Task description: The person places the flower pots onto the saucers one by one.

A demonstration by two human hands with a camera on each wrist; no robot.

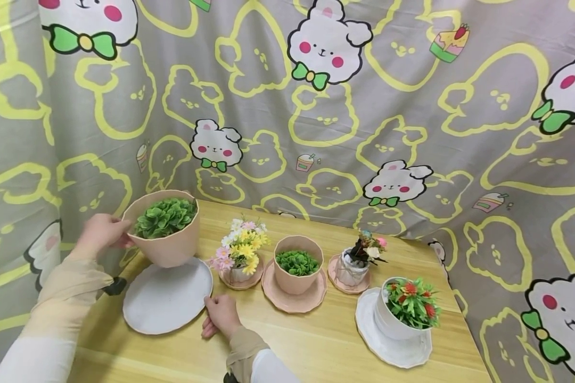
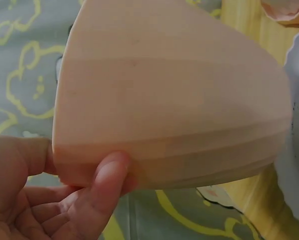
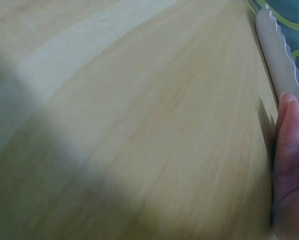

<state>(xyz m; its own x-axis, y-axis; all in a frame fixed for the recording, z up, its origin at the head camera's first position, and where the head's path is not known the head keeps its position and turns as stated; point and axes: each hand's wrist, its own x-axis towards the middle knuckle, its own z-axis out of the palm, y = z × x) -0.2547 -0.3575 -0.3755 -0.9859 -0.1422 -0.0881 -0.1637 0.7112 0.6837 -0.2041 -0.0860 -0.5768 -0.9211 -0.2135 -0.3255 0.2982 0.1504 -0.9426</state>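
At the table's left, my left hand (image 1: 103, 233) grips the rim of a large pink flowerpot (image 1: 172, 247) with a leafy green plant (image 1: 165, 218) in it. The pot is tilted and sits over the back edge of a large white saucer (image 1: 167, 300); I cannot tell whether they touch. Close up in the left wrist view, the thumb lies along the pot's pink wall (image 2: 164, 95) and the other fingers are partly hidden. My right hand (image 1: 222, 315) pinches the white saucer's right edge. In the right wrist view that saucer (image 3: 279, 55) shows edge-on beside the fingers.
To the right stand several potted plants on saucers: yellow and pink flowers (image 1: 241, 250), a smaller pink flowerpot (image 1: 294, 282), a small white pot (image 1: 352, 271) with flowers, and a white pot (image 1: 393, 314) with red blooms. A patterned curtain (image 1: 268, 117) borders the wooden table (image 1: 330, 340).
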